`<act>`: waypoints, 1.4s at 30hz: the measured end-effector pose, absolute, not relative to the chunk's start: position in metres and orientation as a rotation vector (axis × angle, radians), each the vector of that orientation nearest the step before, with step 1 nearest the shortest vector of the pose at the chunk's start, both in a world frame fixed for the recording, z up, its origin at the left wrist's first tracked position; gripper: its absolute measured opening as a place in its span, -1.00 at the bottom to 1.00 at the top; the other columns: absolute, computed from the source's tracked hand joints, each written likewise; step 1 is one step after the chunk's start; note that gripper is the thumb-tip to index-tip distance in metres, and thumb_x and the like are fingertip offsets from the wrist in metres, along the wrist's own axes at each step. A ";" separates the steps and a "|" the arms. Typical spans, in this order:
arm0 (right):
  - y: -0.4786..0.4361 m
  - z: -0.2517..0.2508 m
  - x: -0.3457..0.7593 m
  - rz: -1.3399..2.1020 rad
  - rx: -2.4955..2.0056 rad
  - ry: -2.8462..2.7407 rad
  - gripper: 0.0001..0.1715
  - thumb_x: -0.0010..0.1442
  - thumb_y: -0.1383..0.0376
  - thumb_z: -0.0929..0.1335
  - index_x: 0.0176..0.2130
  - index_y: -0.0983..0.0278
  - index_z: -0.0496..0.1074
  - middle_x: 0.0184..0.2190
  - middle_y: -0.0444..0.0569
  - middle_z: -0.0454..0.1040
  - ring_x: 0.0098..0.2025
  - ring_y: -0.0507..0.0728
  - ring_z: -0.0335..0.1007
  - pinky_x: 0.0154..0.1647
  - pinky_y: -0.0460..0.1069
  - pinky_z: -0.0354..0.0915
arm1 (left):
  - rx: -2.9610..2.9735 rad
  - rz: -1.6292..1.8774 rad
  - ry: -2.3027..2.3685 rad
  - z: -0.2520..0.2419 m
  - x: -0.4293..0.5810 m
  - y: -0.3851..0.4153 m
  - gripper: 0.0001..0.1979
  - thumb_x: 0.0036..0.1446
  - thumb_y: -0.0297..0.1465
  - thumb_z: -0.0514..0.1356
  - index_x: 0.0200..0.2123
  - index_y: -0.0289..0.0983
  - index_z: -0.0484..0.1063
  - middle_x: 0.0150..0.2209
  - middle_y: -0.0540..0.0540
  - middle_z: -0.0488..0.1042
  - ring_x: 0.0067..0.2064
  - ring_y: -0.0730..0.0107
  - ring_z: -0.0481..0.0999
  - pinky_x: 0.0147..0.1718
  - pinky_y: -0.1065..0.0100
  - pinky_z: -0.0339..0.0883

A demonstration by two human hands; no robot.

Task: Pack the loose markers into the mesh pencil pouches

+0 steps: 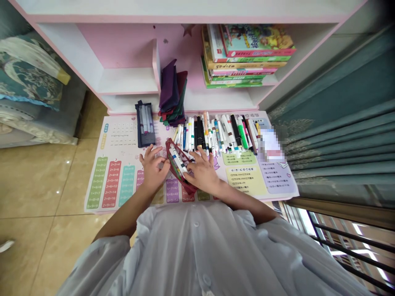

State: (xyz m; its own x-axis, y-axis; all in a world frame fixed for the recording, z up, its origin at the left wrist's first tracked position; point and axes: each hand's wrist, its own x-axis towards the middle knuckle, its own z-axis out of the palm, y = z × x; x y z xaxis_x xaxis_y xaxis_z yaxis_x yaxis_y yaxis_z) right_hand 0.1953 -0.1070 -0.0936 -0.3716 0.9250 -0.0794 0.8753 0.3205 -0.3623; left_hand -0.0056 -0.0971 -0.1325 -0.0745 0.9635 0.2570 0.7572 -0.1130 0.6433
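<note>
Resting my right hand [202,170] open across the pouch, I have its spread fingertips [193,155] on the markers [177,161] sticking out of the mouth of a red zip pouch [185,187]. My left hand [152,170] sits bent at the pouch's other edge, its fingers curled up and its thumb side against the pouch; I cannot tell whether it is pinching the fabric or only touching it. The pouch lies tilted between my hands on a multiplication-table desk mat [123,142], and the markers in it lie at a slant.

The step in hand looks like working at the pouch's mouth, and I judge that the next move calls for my left hand to steady that edge. Just beyond my fingers, a packed row of loose markers [216,131] lies across the mat. To the left stand a dark open case of grey pens [145,123] and a stack of folded cloth pouches [171,94]. Behind them, picture books [247,55] sit on a pink-and-white bookcase [123,80], with a teal curtain [339,144] on the right.
</note>
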 end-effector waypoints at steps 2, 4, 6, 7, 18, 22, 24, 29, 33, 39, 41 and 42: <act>-0.107 -0.094 0.195 0.519 -1.672 -2.429 -0.69 0.28 0.11 0.36 -0.27 0.25 0.61 0.29 0.18 0.31 0.44 0.51 -0.11 0.28 0.58 -0.09 | 1.906 0.984 1.867 -0.133 -0.006 -0.097 -0.75 0.12 -0.31 0.18 -0.58 -0.20 0.37 0.09 -0.08 0.53 0.36 -0.03 0.22 0.29 -0.30 -0.18; -0.106 -0.095 0.194 0.513 -1.670 -2.420 -0.62 0.30 0.04 0.34 -0.26 0.24 0.61 0.27 0.17 0.35 0.44 0.50 -0.09 0.28 0.58 -0.09 | 1.903 0.982 1.874 -0.134 -0.007 -0.097 -0.76 0.12 -0.31 0.19 -0.58 -0.20 0.37 0.09 -0.08 0.53 0.36 -0.02 0.22 0.30 -0.30 -0.19; -0.106 -0.096 0.193 0.506 -1.667 -2.405 -0.58 0.29 -0.02 0.34 -0.26 0.23 0.60 0.24 0.17 0.38 0.43 0.50 -0.06 0.28 0.58 -0.11 | 1.902 0.974 1.881 -0.135 -0.007 -0.097 -0.76 0.12 -0.31 0.19 -0.58 -0.20 0.37 0.09 -0.07 0.53 0.36 -0.01 0.21 0.31 -0.29 -0.20; -0.105 -0.097 0.192 0.505 -1.666 -2.400 -0.56 0.28 -0.05 0.35 -0.27 0.23 0.60 0.22 0.17 0.41 0.42 0.49 -0.04 0.28 0.58 -0.11 | 1.903 0.972 1.883 -0.136 -0.007 -0.096 -0.76 0.12 -0.31 0.19 -0.58 -0.20 0.37 0.09 -0.07 0.53 0.36 -0.01 0.21 0.31 -0.28 -0.19; -0.105 -0.088 0.184 0.559 -1.644 -2.445 -0.40 0.16 -0.21 0.36 -0.30 0.27 0.55 -0.02 0.17 0.55 0.34 0.47 0.11 0.29 0.55 -0.11 | 1.911 0.972 1.883 -0.137 -0.008 -0.097 -0.76 0.12 -0.32 0.20 -0.58 -0.21 0.38 0.10 -0.08 0.52 0.36 -0.04 0.21 0.29 -0.30 -0.20; -0.108 -0.083 0.177 0.517 -1.640 -2.476 -0.37 0.10 -0.23 0.40 -0.24 0.27 0.55 -0.02 0.21 0.54 0.32 0.51 0.10 0.27 0.60 -0.15 | 1.919 0.954 1.893 -0.137 -0.008 -0.097 -0.76 0.13 -0.31 0.18 -0.57 -0.20 0.39 0.11 -0.08 0.52 0.36 -0.02 0.20 0.29 -0.29 -0.18; -0.110 -0.083 0.174 0.492 -1.644 -2.504 -0.43 0.08 -0.17 0.45 -0.22 0.25 0.56 0.02 0.23 0.51 0.33 0.52 0.08 0.27 0.61 -0.17 | 1.916 0.961 1.892 -0.137 -0.008 -0.097 -0.75 0.14 -0.31 0.18 -0.58 -0.20 0.39 0.11 -0.08 0.52 0.36 -0.02 0.20 0.29 -0.28 -0.18; -0.110 -0.088 0.172 0.504 -1.579 -2.531 -0.81 0.23 0.17 0.40 -0.25 0.22 0.58 0.00 0.14 0.54 0.32 0.44 0.10 0.28 0.60 -0.16 | 1.914 0.972 1.889 -0.137 -0.007 -0.098 -0.76 0.14 -0.30 0.19 -0.56 -0.19 0.41 0.10 -0.09 0.52 0.35 -0.01 0.21 0.29 -0.29 -0.18; -0.107 -0.092 0.175 0.522 -1.562 -2.497 -0.83 0.27 0.32 0.34 -0.28 0.24 0.56 -0.09 0.10 0.58 0.24 0.36 0.22 0.29 0.58 -0.17 | 1.910 0.978 1.865 -0.136 -0.005 -0.100 -0.74 0.15 -0.27 0.21 -0.56 -0.20 0.41 0.10 -0.09 0.52 0.35 -0.05 0.22 0.29 -0.31 -0.19; -0.097 -0.087 0.191 0.523 -1.591 -2.504 -0.74 0.31 0.39 0.28 -0.33 0.27 0.54 -0.17 0.09 0.59 0.16 0.34 0.30 0.32 0.53 -0.18 | 1.933 1.014 1.883 -0.126 -0.006 -0.105 -0.71 0.18 -0.23 0.21 -0.55 -0.20 0.39 0.11 -0.09 0.50 0.36 -0.05 0.20 0.29 -0.29 -0.20; -0.092 -0.086 0.201 0.524 -1.546 -2.494 -0.66 0.32 0.40 0.25 -0.39 0.25 0.54 -0.21 0.05 0.60 0.14 0.32 0.32 0.36 0.48 -0.19 | 1.972 1.048 1.894 -0.120 -0.010 -0.105 -0.76 0.16 -0.23 0.23 -0.51 -0.19 0.41 0.13 -0.10 0.48 0.37 -0.06 0.18 0.29 -0.26 -0.16; -0.090 -0.087 0.206 0.521 -1.512 -2.487 -0.65 0.33 0.40 0.24 -0.41 0.25 0.53 -0.23 0.03 0.60 0.14 0.31 0.33 0.37 0.46 -0.19 | 1.997 1.056 1.899 -0.117 -0.012 -0.104 -0.79 0.14 -0.24 0.24 -0.49 -0.18 0.43 0.14 -0.10 0.46 0.37 -0.07 0.16 0.28 -0.25 -0.14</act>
State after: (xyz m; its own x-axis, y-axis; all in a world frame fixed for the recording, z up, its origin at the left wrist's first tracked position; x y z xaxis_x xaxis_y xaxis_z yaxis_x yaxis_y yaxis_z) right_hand 0.2065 -0.0900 -0.0872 -0.4644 0.8853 -0.0241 0.8205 0.4199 -0.3878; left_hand -0.0124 -0.1040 -0.1173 -0.0747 0.9307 0.3581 0.7954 -0.1610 0.5844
